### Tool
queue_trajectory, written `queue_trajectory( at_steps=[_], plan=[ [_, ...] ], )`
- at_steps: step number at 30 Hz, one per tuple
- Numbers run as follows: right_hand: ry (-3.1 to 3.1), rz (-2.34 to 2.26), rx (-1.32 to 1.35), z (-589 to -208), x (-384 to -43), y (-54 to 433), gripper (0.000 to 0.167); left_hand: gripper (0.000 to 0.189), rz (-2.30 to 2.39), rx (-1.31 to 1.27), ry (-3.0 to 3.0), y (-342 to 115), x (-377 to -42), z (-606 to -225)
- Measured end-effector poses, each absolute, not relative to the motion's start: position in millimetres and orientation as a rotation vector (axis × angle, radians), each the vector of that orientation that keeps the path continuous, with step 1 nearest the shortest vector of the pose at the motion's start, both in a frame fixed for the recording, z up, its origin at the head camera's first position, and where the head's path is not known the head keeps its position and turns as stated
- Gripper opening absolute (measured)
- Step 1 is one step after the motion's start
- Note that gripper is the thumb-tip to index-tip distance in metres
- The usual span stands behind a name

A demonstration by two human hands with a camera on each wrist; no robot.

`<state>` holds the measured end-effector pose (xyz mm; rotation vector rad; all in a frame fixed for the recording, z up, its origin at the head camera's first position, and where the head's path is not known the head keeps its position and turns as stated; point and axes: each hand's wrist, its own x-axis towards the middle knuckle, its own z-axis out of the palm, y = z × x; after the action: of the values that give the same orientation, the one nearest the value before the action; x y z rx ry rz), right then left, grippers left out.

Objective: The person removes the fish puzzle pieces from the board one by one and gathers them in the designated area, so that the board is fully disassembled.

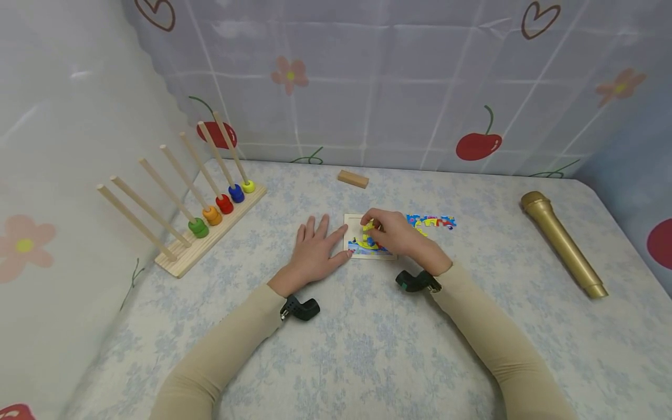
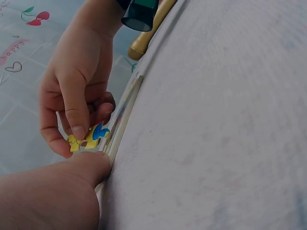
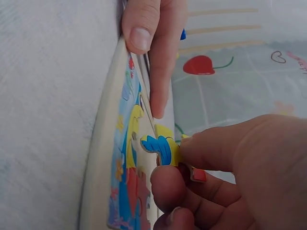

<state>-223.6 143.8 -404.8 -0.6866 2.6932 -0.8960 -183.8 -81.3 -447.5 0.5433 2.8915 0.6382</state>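
**Piece pinched over the puzzle tray**

Now I see 1 yellow-and-blue puzzle piece [image 3: 160, 147] pinched in my right hand [image 1: 401, 236], just above the puzzle tray [image 1: 350, 224], probably for lining it up. My left hand [image 1: 315, 251] lies flat, fingers straight, bracing the tray's edge on the worktop [image 1: 367, 338].

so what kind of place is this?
Likely a staged play or toy tabletop: floral-cloth table, cherry-print curtain backdrop, wooden peg rack with coloured rings, a jigsaw tray and a gold toy microphone.

Bright, even, nearly shadowless light; head view bows at edges, wrist close-ups look somewhat soft.
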Motion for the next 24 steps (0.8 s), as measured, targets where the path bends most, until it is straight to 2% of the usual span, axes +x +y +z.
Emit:
queue_trajectory(
  at_steps=[12,24],
  plan=[
    [2.744,-0.875,-0.594,-397.3,-226.0,162.2,0.023,0.068,0.638,0.536,2.879,-78.6,-184.0,-446.6],
    [2.767,-0.923,-0.384,-394.7,-221.1,222.9,0.027,0.067,0.651,0.539,2.882,-80.4,-182.9,-446.3]
  ],
)
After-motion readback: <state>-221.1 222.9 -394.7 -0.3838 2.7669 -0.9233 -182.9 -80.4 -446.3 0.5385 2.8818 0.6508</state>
